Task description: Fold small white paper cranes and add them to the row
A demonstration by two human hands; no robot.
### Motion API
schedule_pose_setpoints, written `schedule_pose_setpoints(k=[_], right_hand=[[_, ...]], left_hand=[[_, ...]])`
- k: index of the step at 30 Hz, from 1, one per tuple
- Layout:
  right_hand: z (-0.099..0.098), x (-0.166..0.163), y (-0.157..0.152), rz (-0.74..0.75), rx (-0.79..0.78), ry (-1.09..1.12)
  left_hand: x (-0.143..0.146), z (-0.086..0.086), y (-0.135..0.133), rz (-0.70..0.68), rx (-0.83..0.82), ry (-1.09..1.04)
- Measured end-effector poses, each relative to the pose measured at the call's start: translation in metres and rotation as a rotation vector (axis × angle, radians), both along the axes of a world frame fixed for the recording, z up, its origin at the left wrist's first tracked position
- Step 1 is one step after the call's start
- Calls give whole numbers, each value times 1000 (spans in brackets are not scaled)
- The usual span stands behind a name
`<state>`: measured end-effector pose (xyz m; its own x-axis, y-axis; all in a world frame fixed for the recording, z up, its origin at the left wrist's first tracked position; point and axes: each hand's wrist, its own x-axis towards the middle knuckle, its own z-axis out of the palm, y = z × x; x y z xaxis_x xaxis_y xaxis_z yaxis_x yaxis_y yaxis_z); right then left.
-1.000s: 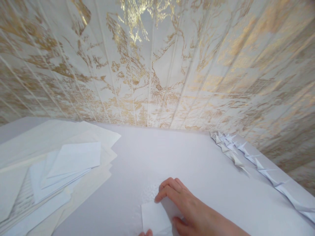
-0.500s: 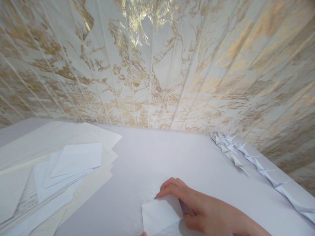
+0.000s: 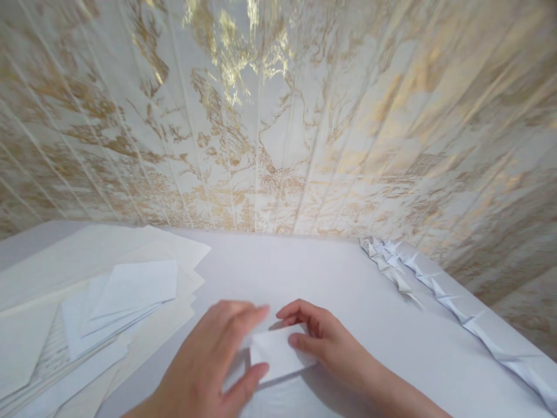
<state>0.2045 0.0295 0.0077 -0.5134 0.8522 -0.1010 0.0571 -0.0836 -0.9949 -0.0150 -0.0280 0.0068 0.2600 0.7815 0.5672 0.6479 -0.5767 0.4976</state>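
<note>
A small folded white paper [image 3: 281, 354] is tilted slightly up from the white table in front of me. My right hand [image 3: 319, 337] grips its right side, thumb on top and fingers behind the far edge. On the other side is my left hand [image 3: 217, 354], fingers stretched out and apart from the thumb. Its thumb tip overlaps the paper's near left corner; whether it presses there I cannot tell.
Loose paper sheets [image 3: 130, 290] lie piled at the left, some with print. Rows of folded pointed paper pieces [image 3: 439, 290] line the table's right edge. A white wall with gold patterns [image 3: 278, 174] rises behind the table [image 3: 243, 273].
My left hand has come into view from the bottom edge, up to the paper's left side. My right thumb now lies on top of the paper, which has moved slightly up and tilted.
</note>
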Motion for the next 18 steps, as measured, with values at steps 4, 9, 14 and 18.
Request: schedule_pose_setpoints(k=[4, 9, 14, 18], right_hand=[[-5, -10, 9, -148, -154, 246], [0, -35, 5, -289, -163, 421], [-12, -55, 2, -331, 12, 477], [-30, -61, -2, -177, 131, 397]], left_hand=[[-5, 13, 28, 47, -339, -443], [3, 15, 38, -83, -536, -541], [-6, 9, 48, 18, -547, -713], [-14, 5, 51, 80, -624, -731]])
